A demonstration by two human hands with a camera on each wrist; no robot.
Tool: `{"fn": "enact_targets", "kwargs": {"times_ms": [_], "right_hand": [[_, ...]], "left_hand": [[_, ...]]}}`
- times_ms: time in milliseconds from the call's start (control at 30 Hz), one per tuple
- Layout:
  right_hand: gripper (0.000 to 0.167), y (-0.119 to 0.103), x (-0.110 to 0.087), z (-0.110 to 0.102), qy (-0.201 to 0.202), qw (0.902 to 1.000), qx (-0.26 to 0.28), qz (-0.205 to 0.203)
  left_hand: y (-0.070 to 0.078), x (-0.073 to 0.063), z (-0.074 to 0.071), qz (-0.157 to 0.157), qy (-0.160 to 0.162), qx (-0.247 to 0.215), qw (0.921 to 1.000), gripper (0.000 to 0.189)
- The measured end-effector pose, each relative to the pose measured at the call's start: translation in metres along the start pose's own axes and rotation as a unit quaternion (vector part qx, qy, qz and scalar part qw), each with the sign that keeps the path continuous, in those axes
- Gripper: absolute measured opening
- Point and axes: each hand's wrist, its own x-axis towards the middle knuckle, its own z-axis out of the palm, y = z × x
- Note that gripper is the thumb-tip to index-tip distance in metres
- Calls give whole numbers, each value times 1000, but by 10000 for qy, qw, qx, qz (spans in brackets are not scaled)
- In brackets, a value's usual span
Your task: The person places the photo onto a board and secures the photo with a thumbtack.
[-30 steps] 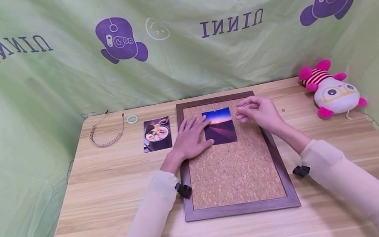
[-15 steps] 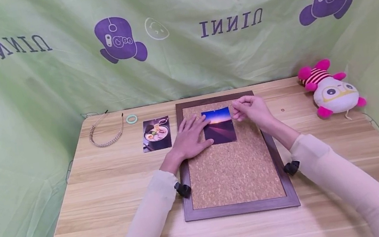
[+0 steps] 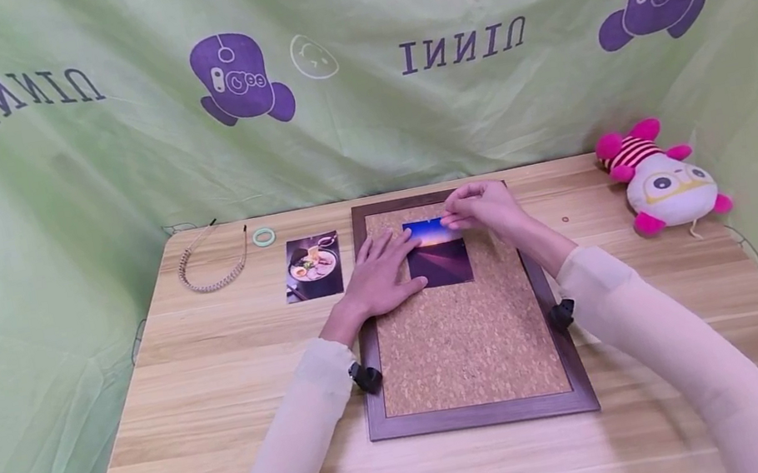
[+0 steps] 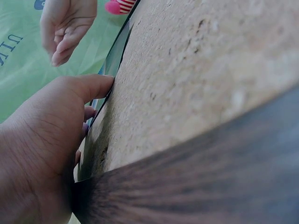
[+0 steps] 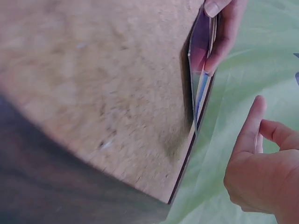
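Observation:
A corkboard [image 3: 470, 347] in a dark brown wooden frame lies on the table, with a sunset road photo [image 3: 440, 259] on its upper part. My left hand [image 3: 380, 274] rests flat over the board's left side, fingers spread, with fingertips and thumb on the photo's left edge. In the right wrist view, the photo [image 5: 198, 56] bows up a little from the cork. My right hand [image 3: 484, 209] hovers at the photo's upper right corner, thumb and index finger pinched together; the tiny object between the tips is mostly hidden, and I cannot tell its kind.
Left of the board lies a photo of a noodle bowl [image 3: 312, 269], near a mint green ring [image 3: 263, 237] and a beaded headband [image 3: 216, 286]. To the right are a tiny brown ring [image 3: 565, 220] and a pink-and-white plush toy [image 3: 669, 181]. Green curtain [image 3: 360, 130] hangs behind.
My right hand has moved left from beside the photo to over its upper right corner, fingers still pinched. The left hand and photo have stayed in place.

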Motion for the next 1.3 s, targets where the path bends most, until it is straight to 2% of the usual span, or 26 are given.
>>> {"fn": "enact_targets", "kwargs": {"times_ms": [167, 367, 533, 600, 933, 1067, 1300], "right_hand": [[25, 1, 11, 9, -61, 9995, -263, 154], [15, 6, 18, 23, -117, 9960, -837, 304], [16, 12, 20, 30, -159, 9810, -1934, 68], [15, 14, 22, 29, -127, 9762, -2166, 19], [14, 13, 39, 21, -197, 9851, -1644, 464], [16, 17, 43, 21, -111, 9806, -1869, 584], [17, 23, 46, 21, 237, 9683, -2442, 464]], "left_hand": [[1, -1, -1, -24, -6, 66, 10000, 81], [2, -1, -3, 50, 44, 45, 10000, 80], [2, 0, -3, 42, 95, -64, 9999, 80], [1, 1, -2, 58, 99, -109, 9999, 80], [-4, 2, 3, 39, 94, -190, 9998, 81], [-3, 1, 2, 46, 73, -174, 9998, 81], [-2, 2, 2, 59, 64, -85, 9999, 81]]}}
